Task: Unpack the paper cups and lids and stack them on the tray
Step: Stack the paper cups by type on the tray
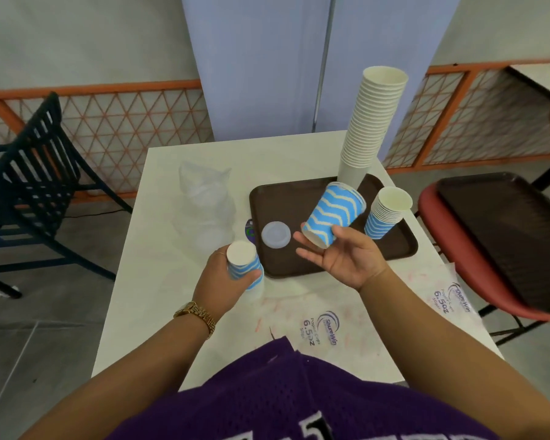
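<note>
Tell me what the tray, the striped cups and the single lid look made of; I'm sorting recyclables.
Tray: likely hard plastic, dark brown, matte, with a moulded raised rim.
Striped cups: paper, printed blue waves outside, plain cream inside, rolled rims.
Lid: thin translucent plastic, seemingly, pale and slightly glossy.

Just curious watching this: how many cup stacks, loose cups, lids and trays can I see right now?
Cup stacks: 3 (tall white stack, short blue-striped stack, inverted stack in left hand)
Single cups: 1 (blue-striped cup in right hand)
Loose lids: 1 (lid)
Trays: 2 (brown tray, second tray on chair)
Total: 7
</note>
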Tool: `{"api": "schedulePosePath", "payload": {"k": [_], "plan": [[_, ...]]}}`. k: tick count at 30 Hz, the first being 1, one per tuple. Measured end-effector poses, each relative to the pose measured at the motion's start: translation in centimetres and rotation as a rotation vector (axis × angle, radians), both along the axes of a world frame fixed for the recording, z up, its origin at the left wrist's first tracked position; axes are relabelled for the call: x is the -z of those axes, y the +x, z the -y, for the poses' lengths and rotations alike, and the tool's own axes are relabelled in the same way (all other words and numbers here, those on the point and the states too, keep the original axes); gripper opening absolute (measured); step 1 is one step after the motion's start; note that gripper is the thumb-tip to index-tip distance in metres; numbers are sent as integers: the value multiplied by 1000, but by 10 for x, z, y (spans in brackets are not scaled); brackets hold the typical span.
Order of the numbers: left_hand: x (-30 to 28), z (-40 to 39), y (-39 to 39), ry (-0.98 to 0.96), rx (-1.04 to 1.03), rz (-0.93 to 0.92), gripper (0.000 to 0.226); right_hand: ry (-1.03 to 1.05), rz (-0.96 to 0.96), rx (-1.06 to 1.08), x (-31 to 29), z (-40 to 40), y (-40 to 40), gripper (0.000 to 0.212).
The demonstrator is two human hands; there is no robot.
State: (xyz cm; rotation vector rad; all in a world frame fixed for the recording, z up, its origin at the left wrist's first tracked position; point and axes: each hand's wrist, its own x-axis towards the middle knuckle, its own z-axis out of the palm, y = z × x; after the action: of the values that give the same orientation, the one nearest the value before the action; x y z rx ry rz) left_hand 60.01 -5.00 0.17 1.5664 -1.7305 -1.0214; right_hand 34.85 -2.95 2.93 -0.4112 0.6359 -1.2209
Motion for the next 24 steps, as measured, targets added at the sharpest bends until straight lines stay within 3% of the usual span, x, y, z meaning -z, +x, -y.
{"api": "schedulePosePath", "payload": {"k": [4, 8, 12, 18, 24], "plan": [[2, 0, -2, -4, -14, 7, 56, 10, -213, 190, -18, 12, -28, 93], [10, 3, 3, 19, -8, 33, 61, -74, -737, 555, -24, 33, -79, 87], [10, 2, 2, 22, -40, 49, 65, -16, -1120, 679, -18, 49, -132, 90], [7, 0, -3, 28, -60, 71, 65, 103, -1266, 577, 1, 62, -163, 85], [9, 0, -2, 52, -76, 90, 68, 160, -1300, 509, 17, 52, -165, 115]]}}
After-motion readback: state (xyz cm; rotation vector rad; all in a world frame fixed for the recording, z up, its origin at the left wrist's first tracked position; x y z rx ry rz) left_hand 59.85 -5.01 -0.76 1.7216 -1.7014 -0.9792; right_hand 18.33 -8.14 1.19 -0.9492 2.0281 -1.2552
